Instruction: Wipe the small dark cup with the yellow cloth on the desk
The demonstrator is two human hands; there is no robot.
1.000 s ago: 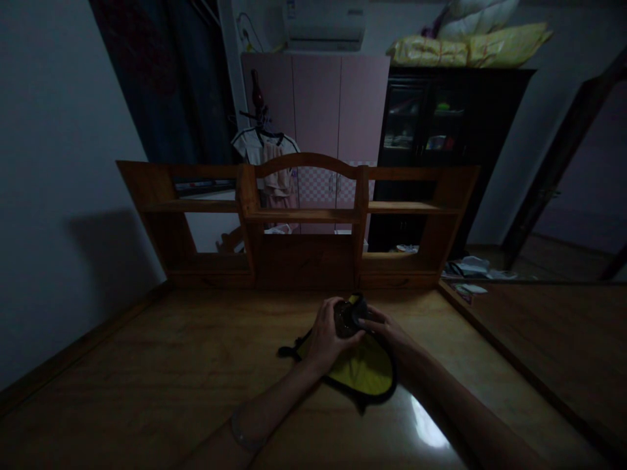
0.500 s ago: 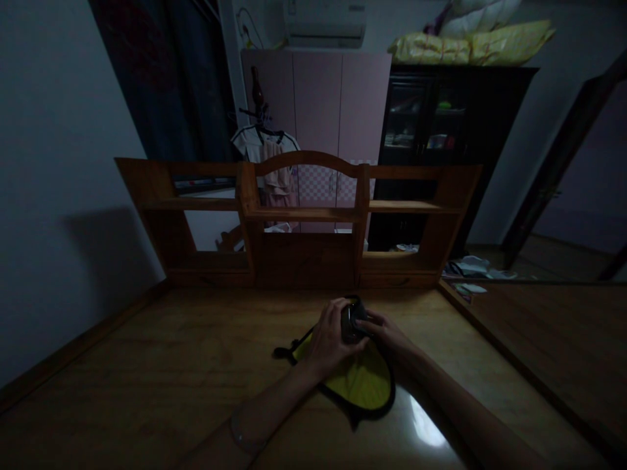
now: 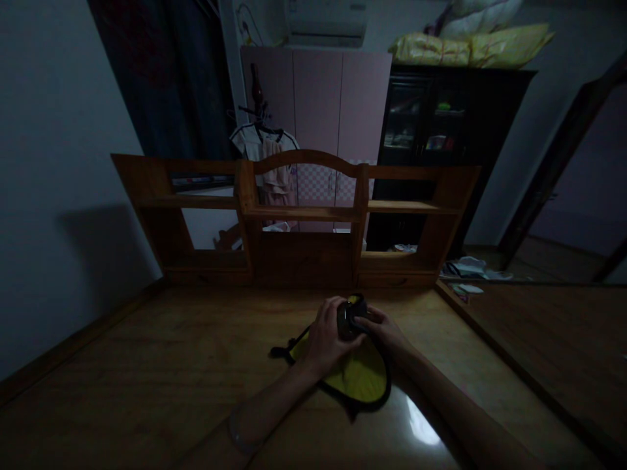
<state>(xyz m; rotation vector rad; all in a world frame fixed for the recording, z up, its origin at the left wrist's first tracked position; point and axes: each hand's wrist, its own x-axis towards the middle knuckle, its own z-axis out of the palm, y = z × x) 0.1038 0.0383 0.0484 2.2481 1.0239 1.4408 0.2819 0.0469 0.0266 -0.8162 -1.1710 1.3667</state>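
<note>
A small, dark, rounded object (image 3: 345,321) with a shiny edge is in my left hand (image 3: 324,336), whose fingers curl over its left side. It is too dark to tell its kind. My right hand (image 3: 386,331) pinches a black flap (image 3: 361,313) against the object's right side; some yellow shows at the flap's top. Below both hands a yellow cloth piece with black trim (image 3: 365,378) lies on the wooden surface, with a black tab (image 3: 279,352) at its left end. Whether the flap belongs to the cloth is hidden by my hands.
A wooden headboard with open shelves (image 3: 304,212) stands at the far end of the board surface (image 3: 196,346). A raised wooden rail (image 3: 494,352) runs along the right. Papers and small items (image 3: 470,267) lie beyond it. A white wall (image 3: 73,196) rises on the left.
Both hands keep their grips. The dark object has turned slightly, and more yellow shows at the top of the flap. The whole view has shifted a little.
</note>
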